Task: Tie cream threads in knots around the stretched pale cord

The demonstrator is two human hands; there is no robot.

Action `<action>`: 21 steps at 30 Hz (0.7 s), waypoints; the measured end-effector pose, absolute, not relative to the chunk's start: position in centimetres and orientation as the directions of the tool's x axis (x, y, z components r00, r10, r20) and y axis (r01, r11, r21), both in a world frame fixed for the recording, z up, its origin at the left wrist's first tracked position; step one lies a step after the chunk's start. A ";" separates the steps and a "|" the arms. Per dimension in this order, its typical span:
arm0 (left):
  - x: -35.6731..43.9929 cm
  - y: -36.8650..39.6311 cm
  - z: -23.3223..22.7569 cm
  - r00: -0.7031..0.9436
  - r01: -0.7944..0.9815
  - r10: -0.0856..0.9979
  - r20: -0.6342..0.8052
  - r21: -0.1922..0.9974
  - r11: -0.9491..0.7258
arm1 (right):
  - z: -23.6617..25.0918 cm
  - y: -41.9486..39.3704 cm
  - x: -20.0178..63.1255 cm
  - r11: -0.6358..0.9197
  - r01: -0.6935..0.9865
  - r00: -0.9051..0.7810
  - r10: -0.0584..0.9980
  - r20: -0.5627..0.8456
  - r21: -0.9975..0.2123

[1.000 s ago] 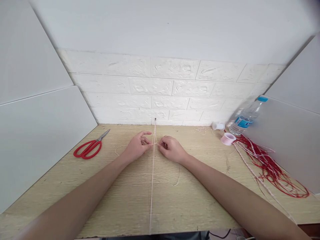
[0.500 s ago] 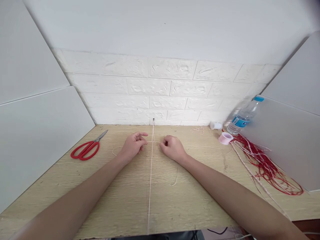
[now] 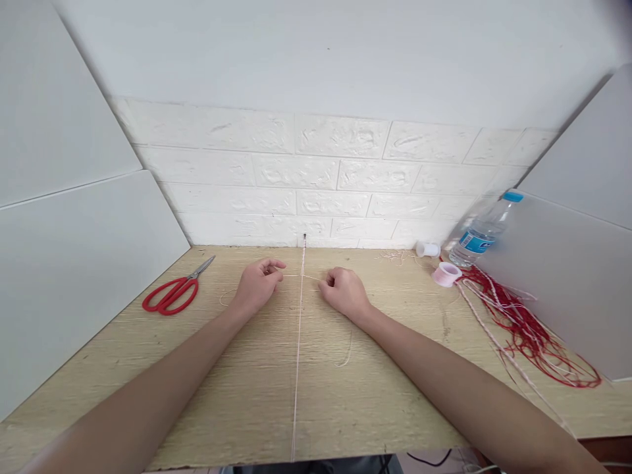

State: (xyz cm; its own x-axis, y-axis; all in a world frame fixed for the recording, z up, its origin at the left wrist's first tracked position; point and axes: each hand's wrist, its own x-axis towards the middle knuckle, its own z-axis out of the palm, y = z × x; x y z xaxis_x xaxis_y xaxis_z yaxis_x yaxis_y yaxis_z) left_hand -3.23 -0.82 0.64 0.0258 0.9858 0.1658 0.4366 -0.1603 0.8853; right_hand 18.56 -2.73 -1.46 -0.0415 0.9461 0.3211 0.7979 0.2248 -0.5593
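A thin pale cord [image 3: 298, 355] runs taut from a dark hook [image 3: 305, 235] at the foot of the wall to the table's front edge. Its top part, near the hook, is a braided pink-and-white length [image 3: 303, 253]. My left hand [image 3: 259, 283] is closed in a pinch on a thin thread left of the cord. On the other side, my right hand [image 3: 344, 289] grips the thread's opposite part [image 3: 312, 278] in curled fingers. The thread crosses the cord just below the braid. Loose thread tails lie by the left wrist and below the right hand.
Red-handled scissors [image 3: 172, 295] lie at left. At right stand a water bottle [image 3: 476, 237], a white spool [image 3: 427, 249] and a pink spool [image 3: 447, 274], beside a tangle of red cords [image 3: 533, 332]. Thread scraps [image 3: 396, 256] lie near the wall. White panels flank the wooden table.
My left hand has moved slightly left and up, drawing the thread apart. The loop around the cord below the braid has closed up tight. My right hand has barely moved.
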 end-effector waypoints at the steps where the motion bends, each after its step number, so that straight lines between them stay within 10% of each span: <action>1: -3.3 -0.8 0.7 0.021 0.448 0.985 0.174 0.879 -0.165 | -1.5 -2.7 18.6 0.228 0.795 -0.044 0.946 0.321 -0.562; 21: -3.6 -0.7 0.8 -0.097 0.668 0.948 0.305 0.726 -0.165 | -1.6 -2.1 19.5 0.254 0.806 -0.059 0.933 0.354 -0.535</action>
State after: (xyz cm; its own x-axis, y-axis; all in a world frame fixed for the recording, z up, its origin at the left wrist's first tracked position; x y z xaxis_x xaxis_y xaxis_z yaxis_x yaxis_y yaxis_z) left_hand -3.57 -0.70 0.76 -0.0967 0.9476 0.3046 0.6675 -0.1652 0.7260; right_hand 19.47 -2.11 -1.62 -0.0595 0.9334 0.3539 0.8059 0.2541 -0.5347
